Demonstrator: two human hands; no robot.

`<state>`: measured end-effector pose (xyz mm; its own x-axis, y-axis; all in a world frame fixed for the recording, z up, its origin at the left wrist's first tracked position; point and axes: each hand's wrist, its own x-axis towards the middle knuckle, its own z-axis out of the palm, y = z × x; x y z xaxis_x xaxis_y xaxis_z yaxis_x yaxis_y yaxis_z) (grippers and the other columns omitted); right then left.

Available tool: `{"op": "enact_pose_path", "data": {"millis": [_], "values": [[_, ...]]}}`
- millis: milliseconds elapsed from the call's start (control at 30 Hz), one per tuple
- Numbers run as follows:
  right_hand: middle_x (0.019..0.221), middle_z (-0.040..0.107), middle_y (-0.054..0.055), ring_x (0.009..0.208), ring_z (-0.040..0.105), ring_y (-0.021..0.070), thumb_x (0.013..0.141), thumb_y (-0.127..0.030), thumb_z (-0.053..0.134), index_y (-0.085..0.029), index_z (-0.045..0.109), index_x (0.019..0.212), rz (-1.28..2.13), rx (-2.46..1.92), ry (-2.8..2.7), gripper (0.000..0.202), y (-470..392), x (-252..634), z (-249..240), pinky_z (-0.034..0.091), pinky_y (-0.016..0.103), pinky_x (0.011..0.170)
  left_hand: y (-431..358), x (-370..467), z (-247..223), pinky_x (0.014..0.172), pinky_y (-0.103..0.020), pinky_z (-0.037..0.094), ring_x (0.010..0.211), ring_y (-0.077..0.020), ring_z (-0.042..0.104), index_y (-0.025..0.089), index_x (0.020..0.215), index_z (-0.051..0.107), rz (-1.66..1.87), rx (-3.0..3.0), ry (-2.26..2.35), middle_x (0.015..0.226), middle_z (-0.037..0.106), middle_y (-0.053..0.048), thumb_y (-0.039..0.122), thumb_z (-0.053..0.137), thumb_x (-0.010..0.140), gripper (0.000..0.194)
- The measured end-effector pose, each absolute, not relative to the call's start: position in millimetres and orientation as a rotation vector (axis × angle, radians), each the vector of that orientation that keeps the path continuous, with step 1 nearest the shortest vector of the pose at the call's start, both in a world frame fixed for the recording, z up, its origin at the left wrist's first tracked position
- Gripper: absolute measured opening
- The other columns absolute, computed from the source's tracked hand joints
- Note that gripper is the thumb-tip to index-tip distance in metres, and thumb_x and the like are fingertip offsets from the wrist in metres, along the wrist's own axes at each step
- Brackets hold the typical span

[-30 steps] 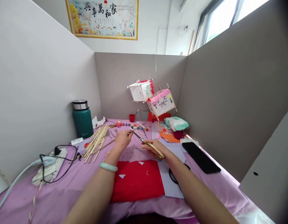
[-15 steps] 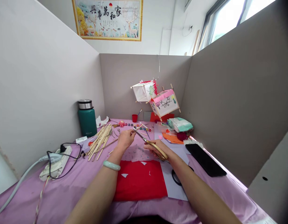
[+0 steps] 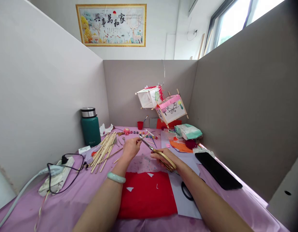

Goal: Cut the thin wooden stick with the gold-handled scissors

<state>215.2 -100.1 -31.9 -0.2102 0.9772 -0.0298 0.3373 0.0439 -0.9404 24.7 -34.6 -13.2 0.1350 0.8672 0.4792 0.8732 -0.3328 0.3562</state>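
My right hand (image 3: 163, 158) grips gold-handled scissors (image 3: 156, 151) whose blades point up and left toward my left hand (image 3: 131, 148). My left hand pinches a thin wooden stick (image 3: 145, 135) right at the blade tips; a pale green bangle (image 3: 116, 177) sits on that wrist. Both hands hover above a red felt sheet (image 3: 149, 196) with small white cut-outs, lying on the pink tablecloth (image 3: 74, 203).
A pile of wooden sticks (image 3: 104, 149), a green flask (image 3: 89, 126), a power strip with cables (image 3: 57, 172), a black phone (image 3: 218, 174), a grey sheet (image 3: 186, 201), black scissors (image 3: 187, 191), two paper lanterns (image 3: 163, 103), paint pots and paper scraps fill the partitioned desk.
The view has tilted slightly, so everything sits a little lower in frame. My hands keep the same hold on the stick and scissors.
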Motion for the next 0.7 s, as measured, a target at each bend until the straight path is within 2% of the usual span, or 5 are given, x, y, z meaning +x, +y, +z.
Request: {"op": "enact_pose_path", "data": {"millis": [367,700], "values": [[0.053,0.05,-0.005,0.034,0.037,0.0031,0.07,-0.046,0.065,-0.016,0.063,0.093,1.152,-1.405,-1.646,0.038,-103,211,-30,0.027,0.016,0.034,-38,21,-14,0.07,-0.026,0.04,0.079,-0.0177,0.061,0.026,0.095,0.068,-1.002,-2.379,-1.773,0.083,0.07,-0.006,0.037,0.043,0.084,0.029],[0.06,0.055,-0.001,0.036,0.04,0.004,0.07,-0.057,0.06,-0.016,0.062,0.086,1.138,-1.406,-1.644,0.044,-101,212,-29,0.029,0.016,0.033,-51,36,-10,0.07,-0.03,0.042,0.08,-0.0213,0.063,0.024,0.097,0.067,-0.787,-2.289,-1.692,0.086,0.069,-0.009,0.034,0.036,0.088,0.034]]}}
